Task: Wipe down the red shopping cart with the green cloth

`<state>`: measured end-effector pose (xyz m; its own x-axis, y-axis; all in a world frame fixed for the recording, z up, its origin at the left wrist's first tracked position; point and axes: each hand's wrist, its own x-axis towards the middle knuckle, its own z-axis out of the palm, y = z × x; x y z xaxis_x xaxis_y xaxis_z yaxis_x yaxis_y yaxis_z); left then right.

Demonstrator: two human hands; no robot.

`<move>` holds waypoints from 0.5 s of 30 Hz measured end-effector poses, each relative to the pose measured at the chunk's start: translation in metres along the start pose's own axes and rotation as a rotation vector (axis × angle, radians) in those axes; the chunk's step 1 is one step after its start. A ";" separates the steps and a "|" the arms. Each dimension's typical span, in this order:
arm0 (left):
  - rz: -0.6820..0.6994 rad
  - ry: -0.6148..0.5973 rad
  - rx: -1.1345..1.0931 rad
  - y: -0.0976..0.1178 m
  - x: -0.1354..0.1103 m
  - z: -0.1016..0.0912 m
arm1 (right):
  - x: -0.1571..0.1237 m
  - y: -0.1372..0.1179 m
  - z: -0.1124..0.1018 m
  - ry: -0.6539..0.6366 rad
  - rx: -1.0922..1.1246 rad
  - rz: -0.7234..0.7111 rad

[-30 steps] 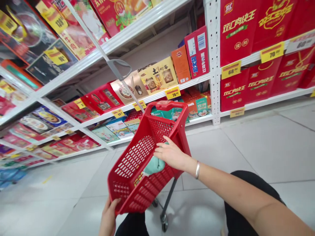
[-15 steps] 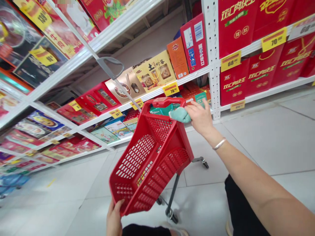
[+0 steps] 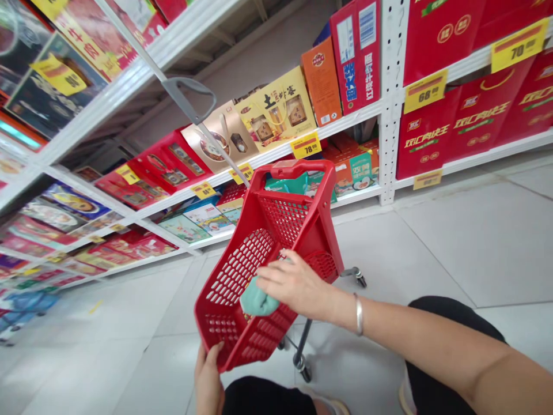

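Bunched **soft pale-teal cloth** (image 3: 258, 301) sits inside the **red moulded-plastic shopping basket** (image 3: 285, 222), against its perforated wall near the lower end. Basket is tilted, on a **thin grey metal trolley frame** (image 3: 305, 340) w/ **small dark castor wheels** (image 3: 301, 369), and is held low in front of the person.

**Right hand** (image 3: 298, 285) lies palm-down over the cloth, fingers extended, loosely apart, touching it; can't tell if it's actually gripping. **Smooth silver bangle** (image 3: 358, 314) on the right wrist. **Left hand** (image 3: 208, 374) is curled round the basket's lower rim, holding it firmly. **Rounded red handle bar** (image 3: 296, 168) at the far end of the basket, w/ a small rectangular grip.

Just past the basket: **white perforated steel shelving** (image 3: 392, 98) w/ thin flat shelves. On it, **glossy red cardboard gift boxes** (image 3: 479, 124), **gold-coloured carton** (image 3: 276, 112), **orange box** (image 3: 322, 80). **Yellow paper price tags** (image 3: 518, 45) along the shelf edges. **Slim grey pole w/ looped plastic handle** (image 3: 190, 98) runs diagonally in front of the shelves. Below, **pale glossy floor tiles** (image 3: 475, 248); **black trousers** (image 3: 453, 314) at the bottom of view.
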<state>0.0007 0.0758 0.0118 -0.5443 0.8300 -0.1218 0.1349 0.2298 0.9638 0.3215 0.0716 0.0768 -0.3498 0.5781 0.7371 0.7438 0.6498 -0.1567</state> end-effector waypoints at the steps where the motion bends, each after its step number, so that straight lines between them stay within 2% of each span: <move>1: 0.006 -0.011 -0.001 0.000 -0.001 0.001 | 0.000 -0.012 0.010 -0.046 0.023 -0.027; 4: 0.023 -0.029 0.008 -0.002 -0.004 0.001 | 0.000 -0.037 0.035 -0.143 0.073 -0.073; 8: 0.045 -0.046 0.047 -0.009 -0.004 -0.004 | 0.000 -0.047 0.052 -0.199 0.102 -0.082; 11: 0.051 -0.055 0.062 -0.012 -0.001 -0.009 | 0.001 -0.038 0.049 -0.249 0.114 -0.039; 15: 0.050 -0.050 0.062 -0.011 0.007 -0.016 | 0.004 -0.008 0.032 -0.287 0.083 0.060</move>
<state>-0.0178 0.0710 0.0037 -0.4943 0.8649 -0.0874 0.2126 0.2177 0.9526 0.2963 0.0846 0.0598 -0.4620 0.7249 0.5109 0.7232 0.6414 -0.2562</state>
